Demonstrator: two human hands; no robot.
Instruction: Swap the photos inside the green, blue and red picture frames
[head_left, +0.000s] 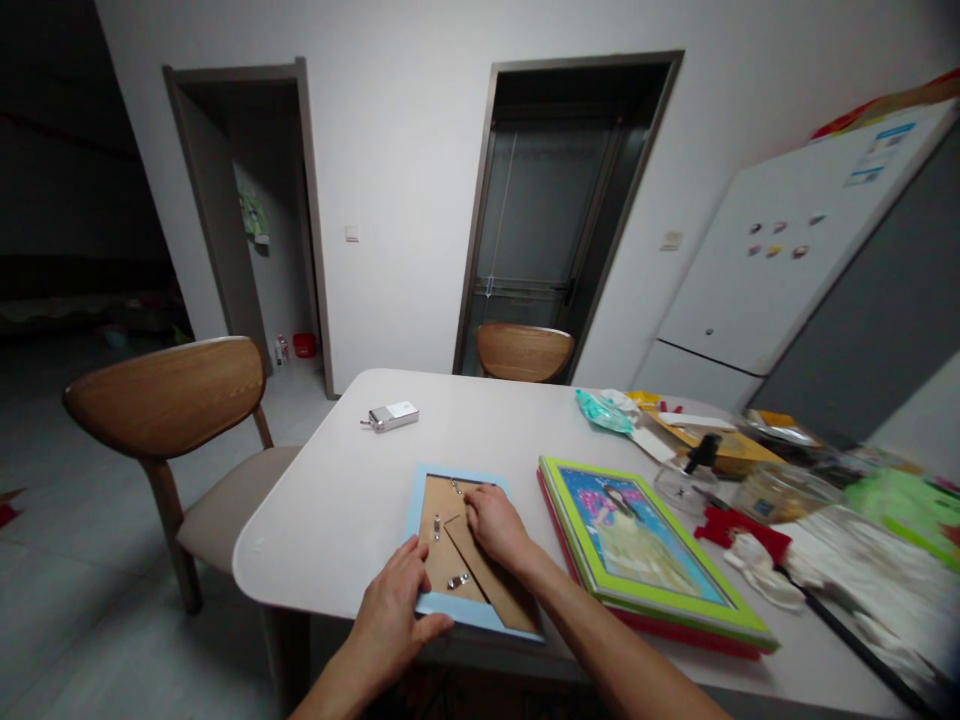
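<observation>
On the white table (330, 520) — a light-blue frame (476, 613), brown backing (444, 555).

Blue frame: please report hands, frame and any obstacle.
Left hand on blue frame, near left corner. Right hand at brown backing. Frame face down on table. Green-framed picture close at right.

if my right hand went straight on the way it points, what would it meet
Your right hand would probably meet the metal clip near the far edge of the blue frame; depth is unclear.
</observation>
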